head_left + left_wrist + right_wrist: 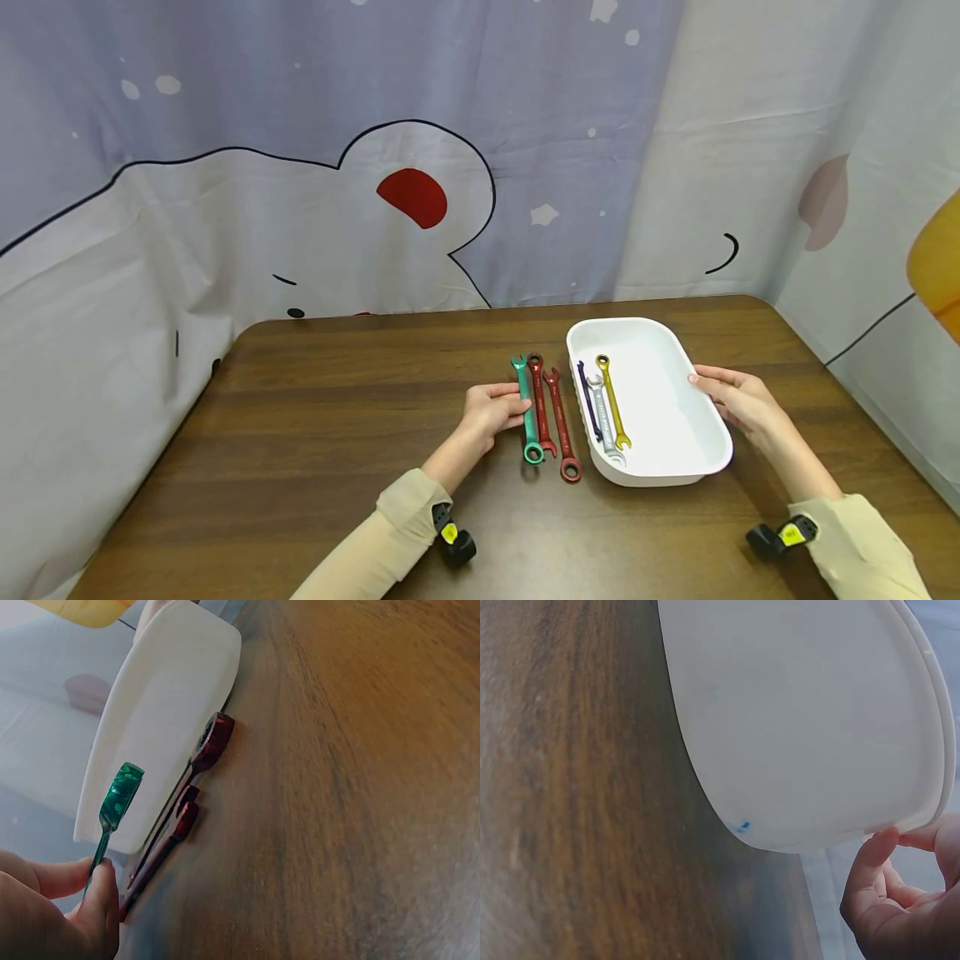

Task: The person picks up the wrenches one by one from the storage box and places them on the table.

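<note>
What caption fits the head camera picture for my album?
Left hand pinches a green wrench; right hand steadies a white tray.

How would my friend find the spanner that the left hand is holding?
Look at the brown table, just left of the white tray. Three spanners lie side by side there; the left hand pinches the green spanner, farthest from the tray, while its neighbours are red.

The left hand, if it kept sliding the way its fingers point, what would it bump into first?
The left hand already pinches the green wrench. Going straight on, it would probably first meet the two red wrenches beside it, then the white tray, though depth is hard to judge.
</note>
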`<state>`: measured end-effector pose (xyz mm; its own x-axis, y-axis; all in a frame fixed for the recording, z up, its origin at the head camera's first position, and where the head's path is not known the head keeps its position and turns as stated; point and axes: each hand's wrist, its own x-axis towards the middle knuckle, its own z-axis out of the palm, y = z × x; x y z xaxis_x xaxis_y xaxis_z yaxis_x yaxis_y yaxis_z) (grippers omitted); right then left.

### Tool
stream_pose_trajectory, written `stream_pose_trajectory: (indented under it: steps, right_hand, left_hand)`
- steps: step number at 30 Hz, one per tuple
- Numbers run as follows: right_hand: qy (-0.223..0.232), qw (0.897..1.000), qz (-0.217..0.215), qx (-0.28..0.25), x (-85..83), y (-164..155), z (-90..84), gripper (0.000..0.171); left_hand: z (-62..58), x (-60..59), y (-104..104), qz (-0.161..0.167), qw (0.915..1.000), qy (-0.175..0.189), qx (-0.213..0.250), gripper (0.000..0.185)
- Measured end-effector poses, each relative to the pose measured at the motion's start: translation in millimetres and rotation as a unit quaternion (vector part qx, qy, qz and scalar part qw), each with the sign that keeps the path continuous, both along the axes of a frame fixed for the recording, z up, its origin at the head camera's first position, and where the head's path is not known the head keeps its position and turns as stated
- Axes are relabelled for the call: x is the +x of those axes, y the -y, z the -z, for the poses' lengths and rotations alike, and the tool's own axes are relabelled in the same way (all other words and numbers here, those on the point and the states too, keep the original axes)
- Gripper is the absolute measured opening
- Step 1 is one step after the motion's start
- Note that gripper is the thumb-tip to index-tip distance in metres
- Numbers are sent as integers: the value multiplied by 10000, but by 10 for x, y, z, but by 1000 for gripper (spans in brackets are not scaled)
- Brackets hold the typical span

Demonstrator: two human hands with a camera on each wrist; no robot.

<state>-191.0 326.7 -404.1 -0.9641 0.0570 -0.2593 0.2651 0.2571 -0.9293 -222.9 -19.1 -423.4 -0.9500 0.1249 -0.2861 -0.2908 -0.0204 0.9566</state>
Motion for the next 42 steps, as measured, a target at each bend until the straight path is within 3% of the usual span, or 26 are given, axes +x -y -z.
stream_pose_trajectory:
  steps: [23, 42]
  right_hand:
    - [-83, 9999, -42, -57, 2, 2, 10, 69]
    - [-107, 9999, -73, 83, 1, 0, 17, 71]
  left_hand:
    - [108, -38, 23, 63, 9992, -33, -401, 36]
    - [73, -57, -5, -69, 9954, -103, -947, 30]
